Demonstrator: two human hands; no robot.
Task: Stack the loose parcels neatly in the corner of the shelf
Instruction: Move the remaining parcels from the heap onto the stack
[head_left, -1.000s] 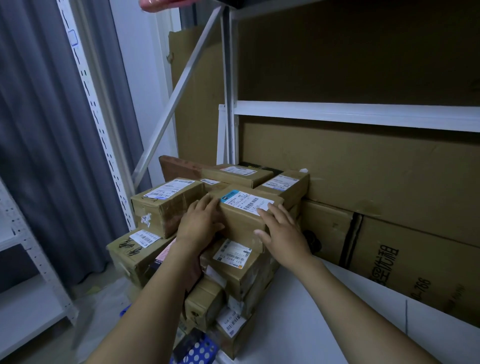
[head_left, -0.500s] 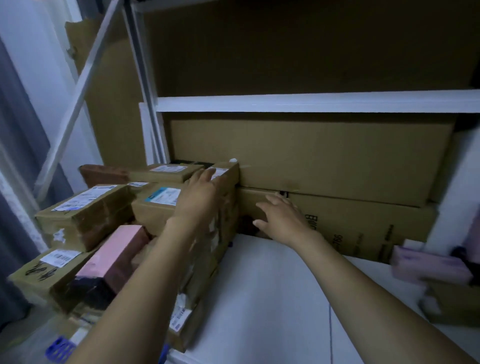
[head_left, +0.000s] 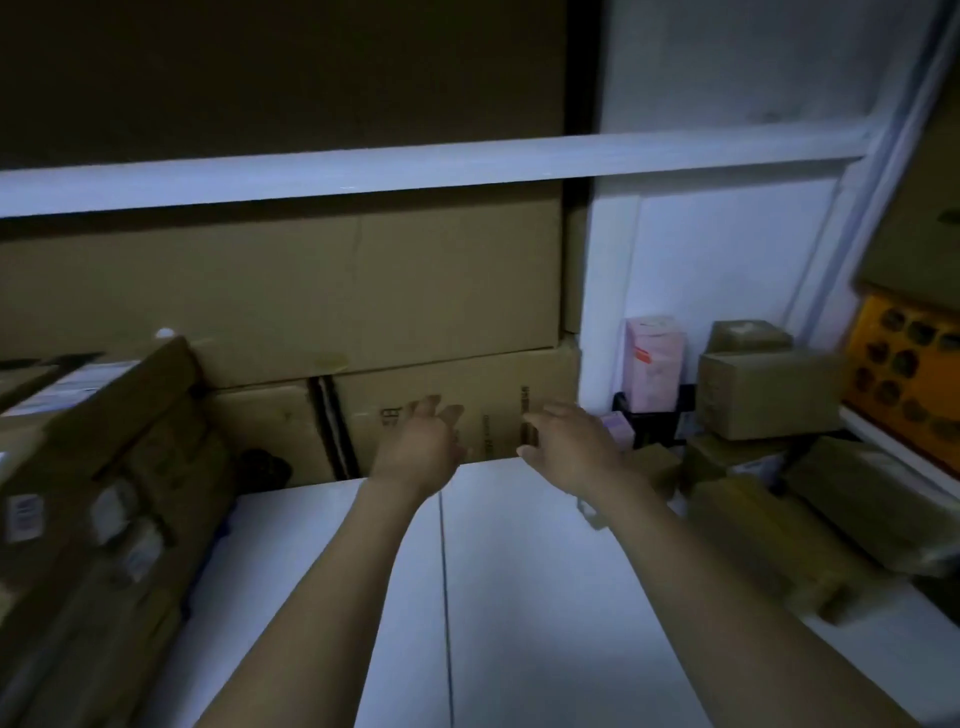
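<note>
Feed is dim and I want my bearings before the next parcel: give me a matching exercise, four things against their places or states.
1 pink box
2 yellow crate
3 parcel stack
4 left hand

A left end of shelf
B far right edge
C open, before the carton
D upright by the white wall

Pairs: 1-D, 2-B, 3-A, 4-C

Both arms fwd, left hand (head_left: 418, 449) & right hand (head_left: 569, 449) empty, fingers loosely spread.

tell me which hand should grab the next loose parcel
Likely the right hand: open, empty and closer to the loose parcels on the right; the left hand hangs farther from them.
</note>
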